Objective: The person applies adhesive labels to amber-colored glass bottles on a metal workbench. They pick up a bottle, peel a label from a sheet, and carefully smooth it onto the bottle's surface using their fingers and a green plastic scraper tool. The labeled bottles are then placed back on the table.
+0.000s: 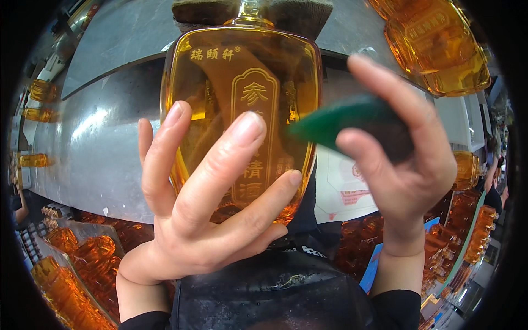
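Note:
A large flat glass bottle (220,82) of amber liquid, with gold lettering and a gold-outlined panel on its face, leans in front of me. Its neck end lies against a dark, worn block (300,14). My left hand (203,203) is spread open across the lower front and left side of the bottle; whether the fingertips press on the glass I cannot tell. Between thumb and fingers, my right hand (412,148) pinches a green, pointed scraper-like piece (335,118), blurred by motion. Its tip is at the bottle's right edge.
Metal worktop (99,143) spreads to the left. More filled amber bottles (434,44) stand at the upper right, with others (82,269) crowded low on both sides. White printed paper (346,187) lies right of the bottle. A dark apron (269,291) covers my lap.

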`<control>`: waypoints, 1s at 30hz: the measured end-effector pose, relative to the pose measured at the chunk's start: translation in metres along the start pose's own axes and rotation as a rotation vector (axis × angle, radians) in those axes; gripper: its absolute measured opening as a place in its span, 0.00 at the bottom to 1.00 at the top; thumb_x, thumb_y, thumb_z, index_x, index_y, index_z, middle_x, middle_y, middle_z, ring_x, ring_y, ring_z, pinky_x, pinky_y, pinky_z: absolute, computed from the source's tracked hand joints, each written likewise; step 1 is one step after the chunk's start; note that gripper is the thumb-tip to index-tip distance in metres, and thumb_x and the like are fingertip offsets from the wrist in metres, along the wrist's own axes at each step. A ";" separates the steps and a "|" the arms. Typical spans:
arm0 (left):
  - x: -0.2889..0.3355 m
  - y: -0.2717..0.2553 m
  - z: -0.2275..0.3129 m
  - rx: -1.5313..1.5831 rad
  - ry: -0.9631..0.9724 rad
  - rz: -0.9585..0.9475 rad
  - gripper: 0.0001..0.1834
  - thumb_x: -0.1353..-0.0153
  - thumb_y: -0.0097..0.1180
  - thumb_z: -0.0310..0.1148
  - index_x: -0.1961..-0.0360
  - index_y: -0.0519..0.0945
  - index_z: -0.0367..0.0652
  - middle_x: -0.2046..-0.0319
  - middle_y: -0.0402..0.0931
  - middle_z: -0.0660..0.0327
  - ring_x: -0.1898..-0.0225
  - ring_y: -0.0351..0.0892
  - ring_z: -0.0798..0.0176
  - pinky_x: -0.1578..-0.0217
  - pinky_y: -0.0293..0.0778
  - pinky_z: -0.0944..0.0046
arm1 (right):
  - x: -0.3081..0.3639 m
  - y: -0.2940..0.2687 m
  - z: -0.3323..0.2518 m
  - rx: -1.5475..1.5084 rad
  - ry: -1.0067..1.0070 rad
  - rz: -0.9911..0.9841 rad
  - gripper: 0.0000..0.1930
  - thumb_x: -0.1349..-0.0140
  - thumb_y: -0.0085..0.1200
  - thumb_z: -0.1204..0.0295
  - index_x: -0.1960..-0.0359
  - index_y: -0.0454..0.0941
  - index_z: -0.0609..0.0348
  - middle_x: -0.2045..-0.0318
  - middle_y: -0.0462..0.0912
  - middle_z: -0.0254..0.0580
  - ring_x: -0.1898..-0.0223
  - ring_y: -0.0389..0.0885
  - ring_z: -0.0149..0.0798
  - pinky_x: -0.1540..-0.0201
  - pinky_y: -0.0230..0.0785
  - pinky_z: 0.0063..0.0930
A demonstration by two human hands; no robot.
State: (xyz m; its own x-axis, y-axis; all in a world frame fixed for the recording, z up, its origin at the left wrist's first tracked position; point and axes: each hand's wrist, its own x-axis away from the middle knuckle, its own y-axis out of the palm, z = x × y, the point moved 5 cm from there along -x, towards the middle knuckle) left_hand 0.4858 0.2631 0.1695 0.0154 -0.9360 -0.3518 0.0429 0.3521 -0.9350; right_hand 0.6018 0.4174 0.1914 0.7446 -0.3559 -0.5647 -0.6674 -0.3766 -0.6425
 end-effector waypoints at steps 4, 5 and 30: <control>0.001 0.000 -0.002 0.048 -0.007 -0.008 0.21 0.40 0.53 0.60 0.56 0.85 0.63 0.34 0.53 0.47 0.31 0.49 0.34 0.33 0.53 0.41 | -0.002 0.001 -0.013 0.115 -0.169 -0.039 0.17 0.50 0.66 0.77 0.57 0.79 0.62 0.54 0.81 0.43 0.61 0.80 0.38 0.58 0.74 0.32; 0.003 0.001 -0.003 0.089 -0.011 -0.002 0.21 0.40 0.53 0.61 0.56 0.85 0.63 0.34 0.52 0.46 0.31 0.48 0.34 0.33 0.52 0.40 | 0.005 0.001 -0.018 0.149 -0.202 -0.097 0.14 0.51 0.65 0.76 0.61 0.80 0.58 0.57 0.82 0.40 0.64 0.80 0.39 0.60 0.73 0.34; -0.018 0.046 -0.085 1.778 -0.809 -0.080 0.35 0.27 0.28 0.57 0.38 0.67 0.37 0.42 0.71 0.54 0.42 0.70 0.60 0.40 0.64 0.54 | -0.062 -0.018 0.037 -0.591 0.488 -0.057 0.13 0.35 0.50 0.70 0.52 0.74 0.62 0.72 0.76 0.31 0.69 0.75 0.24 0.64 0.66 0.17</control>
State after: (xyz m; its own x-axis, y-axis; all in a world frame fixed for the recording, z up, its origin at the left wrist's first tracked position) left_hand 0.4023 0.2962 0.1286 0.3201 -0.9091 0.2665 0.8519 0.3993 0.3389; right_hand 0.5680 0.4777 0.2193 0.7783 -0.6076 -0.1584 -0.6279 -0.7514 -0.2029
